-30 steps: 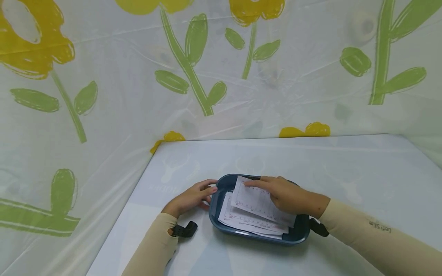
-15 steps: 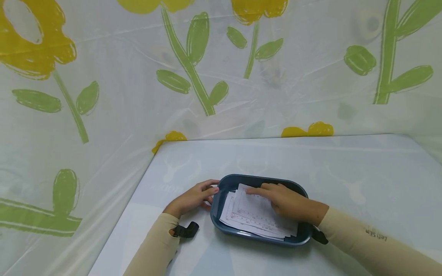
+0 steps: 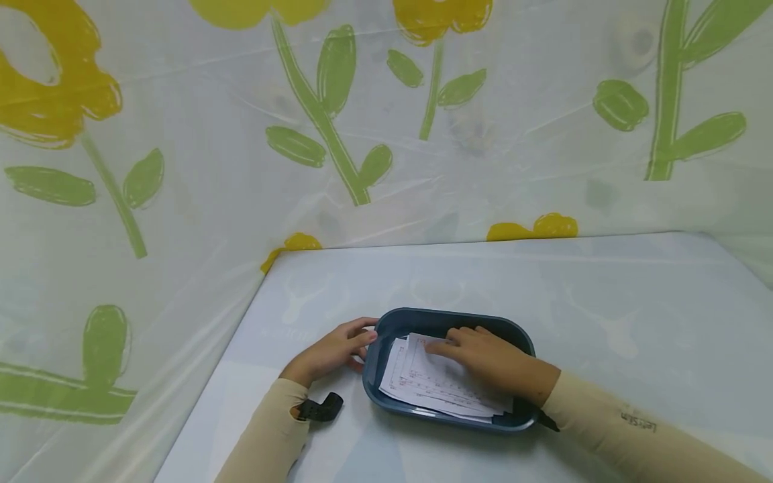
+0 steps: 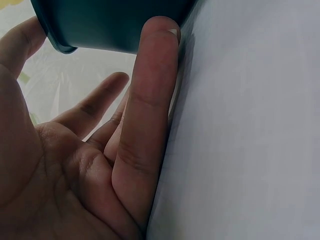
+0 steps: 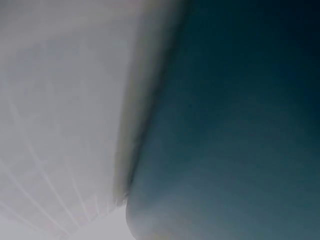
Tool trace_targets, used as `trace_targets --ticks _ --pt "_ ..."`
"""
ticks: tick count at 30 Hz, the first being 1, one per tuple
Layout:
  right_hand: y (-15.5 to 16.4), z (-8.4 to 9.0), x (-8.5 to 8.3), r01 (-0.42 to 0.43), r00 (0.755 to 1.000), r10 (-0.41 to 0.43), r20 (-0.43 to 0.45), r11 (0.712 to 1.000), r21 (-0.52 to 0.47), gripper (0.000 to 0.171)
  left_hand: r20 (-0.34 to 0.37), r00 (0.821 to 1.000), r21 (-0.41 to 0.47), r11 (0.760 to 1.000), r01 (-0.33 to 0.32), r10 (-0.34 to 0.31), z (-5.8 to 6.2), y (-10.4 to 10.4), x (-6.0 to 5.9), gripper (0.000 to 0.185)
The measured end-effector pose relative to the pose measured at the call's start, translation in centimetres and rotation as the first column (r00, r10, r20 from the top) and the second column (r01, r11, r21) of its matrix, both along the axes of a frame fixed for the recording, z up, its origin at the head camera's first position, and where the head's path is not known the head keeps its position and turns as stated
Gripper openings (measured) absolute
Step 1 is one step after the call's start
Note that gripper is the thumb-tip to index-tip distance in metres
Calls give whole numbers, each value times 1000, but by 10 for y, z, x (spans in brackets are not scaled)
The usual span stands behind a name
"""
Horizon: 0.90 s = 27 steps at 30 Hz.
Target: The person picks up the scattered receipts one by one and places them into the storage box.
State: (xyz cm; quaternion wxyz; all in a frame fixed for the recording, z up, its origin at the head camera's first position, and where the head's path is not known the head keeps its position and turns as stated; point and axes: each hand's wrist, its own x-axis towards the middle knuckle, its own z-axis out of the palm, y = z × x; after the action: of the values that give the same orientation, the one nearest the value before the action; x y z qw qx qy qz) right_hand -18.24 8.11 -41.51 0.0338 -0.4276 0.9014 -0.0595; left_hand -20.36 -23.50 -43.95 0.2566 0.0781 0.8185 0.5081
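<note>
A dark blue tray with rounded corners holds a loose stack of white paper sheets with small print on them. My left hand touches the tray's left end. In the left wrist view its thumb meets the rim and a straight finger meets the outer wall of the tray. Inside the tray, my right hand lies over the sheets, a finger stretched out on the top one. Its other fingertips are partly hidden. Blurred sheets beside the tray's dark blue wall fill the right wrist view.
The tray stands on a white table with faint pale patterns. A white curtain printed with yellow flowers and green leaves hangs behind the table and to its left. Black straps sit on the wrists over beige sleeves.
The top sheets were raised and spread askew; they now lie lower and closer together in the tray. My right hand has moved down and slightly left with them. The left hand keeps its place.
</note>
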Motion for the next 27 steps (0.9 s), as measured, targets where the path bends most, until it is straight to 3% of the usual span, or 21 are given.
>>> trace_targets --ticks 9,15,21,25,27 --pt "-2 -3 -6 -20 994 24 -104 999 33 64 -7 1000 -13 1000 1 -1 3 -3 -5 60" --pt "-4 -6 -5 -10 988 19 -154 998 62 55 3 1000 -7 1000 0 0 -1 -5 -5 60" --pt "-3 -3 -3 0 973 11 -230 999 52 47 -2 1000 -2 1000 10 -10 2 -3 -6 61" --pt "-5 0 -6 -17 958 15 -285 1000 -6 37 -3 1000 -8 1000 17 -17 5 -6 -7 61" --pt "-5 2 -6 -54 939 12 -343 992 -112 29 -5 1000 -5 1000 15 -15 5 -8 -7 61"
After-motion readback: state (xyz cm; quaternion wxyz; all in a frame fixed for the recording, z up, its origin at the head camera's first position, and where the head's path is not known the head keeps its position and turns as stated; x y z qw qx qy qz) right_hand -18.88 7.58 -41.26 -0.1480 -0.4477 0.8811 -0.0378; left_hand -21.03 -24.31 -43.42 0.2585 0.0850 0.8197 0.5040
